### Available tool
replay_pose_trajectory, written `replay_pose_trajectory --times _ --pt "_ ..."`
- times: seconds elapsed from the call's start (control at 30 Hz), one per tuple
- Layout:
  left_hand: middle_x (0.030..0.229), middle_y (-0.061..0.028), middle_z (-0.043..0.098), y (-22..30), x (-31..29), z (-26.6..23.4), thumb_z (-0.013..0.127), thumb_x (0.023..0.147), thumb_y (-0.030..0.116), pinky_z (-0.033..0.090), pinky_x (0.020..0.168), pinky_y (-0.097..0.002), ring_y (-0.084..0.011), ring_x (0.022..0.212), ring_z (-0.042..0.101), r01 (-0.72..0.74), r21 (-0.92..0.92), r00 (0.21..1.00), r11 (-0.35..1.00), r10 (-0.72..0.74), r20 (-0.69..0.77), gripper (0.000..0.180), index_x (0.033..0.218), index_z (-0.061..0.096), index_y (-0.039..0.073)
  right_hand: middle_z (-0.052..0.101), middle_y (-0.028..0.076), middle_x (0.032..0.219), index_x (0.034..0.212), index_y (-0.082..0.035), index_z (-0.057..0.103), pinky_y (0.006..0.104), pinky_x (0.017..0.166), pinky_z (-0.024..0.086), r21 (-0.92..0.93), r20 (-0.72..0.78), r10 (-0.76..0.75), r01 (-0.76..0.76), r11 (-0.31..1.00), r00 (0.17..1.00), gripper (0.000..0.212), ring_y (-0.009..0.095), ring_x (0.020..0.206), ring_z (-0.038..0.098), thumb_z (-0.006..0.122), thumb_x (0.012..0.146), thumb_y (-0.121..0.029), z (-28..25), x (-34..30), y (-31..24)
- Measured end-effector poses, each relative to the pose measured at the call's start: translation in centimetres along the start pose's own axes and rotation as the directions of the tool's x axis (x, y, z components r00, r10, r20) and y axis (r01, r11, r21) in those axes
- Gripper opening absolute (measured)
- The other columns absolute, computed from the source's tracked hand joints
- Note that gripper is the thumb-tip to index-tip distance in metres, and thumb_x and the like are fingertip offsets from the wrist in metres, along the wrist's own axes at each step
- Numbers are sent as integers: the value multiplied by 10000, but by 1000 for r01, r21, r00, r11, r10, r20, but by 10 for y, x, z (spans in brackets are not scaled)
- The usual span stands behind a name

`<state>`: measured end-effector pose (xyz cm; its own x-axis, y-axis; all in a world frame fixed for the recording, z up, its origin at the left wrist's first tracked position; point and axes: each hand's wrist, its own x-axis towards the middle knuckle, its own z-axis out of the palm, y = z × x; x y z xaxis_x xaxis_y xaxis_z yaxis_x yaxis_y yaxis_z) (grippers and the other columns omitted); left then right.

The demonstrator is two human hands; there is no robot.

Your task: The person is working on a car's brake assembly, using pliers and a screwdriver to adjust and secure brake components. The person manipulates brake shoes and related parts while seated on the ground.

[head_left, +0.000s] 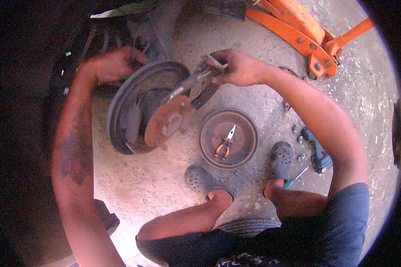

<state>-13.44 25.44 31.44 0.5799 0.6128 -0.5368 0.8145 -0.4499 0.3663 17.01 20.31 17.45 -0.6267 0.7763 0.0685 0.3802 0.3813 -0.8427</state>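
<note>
Gripping: right hand (pixel 238 67), its fingers closing around one end of a metal brake part (pixel 194 83), which is slanting down toward the rusty hub flange (pixel 167 123). Left hand (pixel 113 66): reaching to the upper rim of the round backing plate (pixel 116 113); blur is hiding its fingertips, so whether they are pinching or spreading, cannot tell. Likely hazards: the part twisting free, since the right hand is seemingly holding only one end; fingers getting nipped between part and flange, the space there looking tight. Below: brake drum (pixel 203 147), lying on the floor, cradling orange-handled pliers (pixel 227 140), possibly catching anything dropping.
</note>
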Motion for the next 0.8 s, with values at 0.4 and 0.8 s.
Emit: replay_pose_trajectory --times 0.4,0.8 --pt "1093 -143 702 19 3 8 746 736 200 495 922 -372 -272 1001 656 208 17 978 978 -208 2 369 1059 707 27 673 224 1043 1127 10 609 436 862 499 21 45 -119 118 993 992 470 353 984 645 755 740 -214 -7 13 7" --pt "981 -120 734 21 7 7 757 712 210 526 789 -357 -210 856 671 197 13 980 980 -197 31 377 1041 720 29 667 211 1087 1139 10 601 401 900 485 -7 92 -122 123 992 988 434 317 1018 639 751 769 -159 -6 13 10"
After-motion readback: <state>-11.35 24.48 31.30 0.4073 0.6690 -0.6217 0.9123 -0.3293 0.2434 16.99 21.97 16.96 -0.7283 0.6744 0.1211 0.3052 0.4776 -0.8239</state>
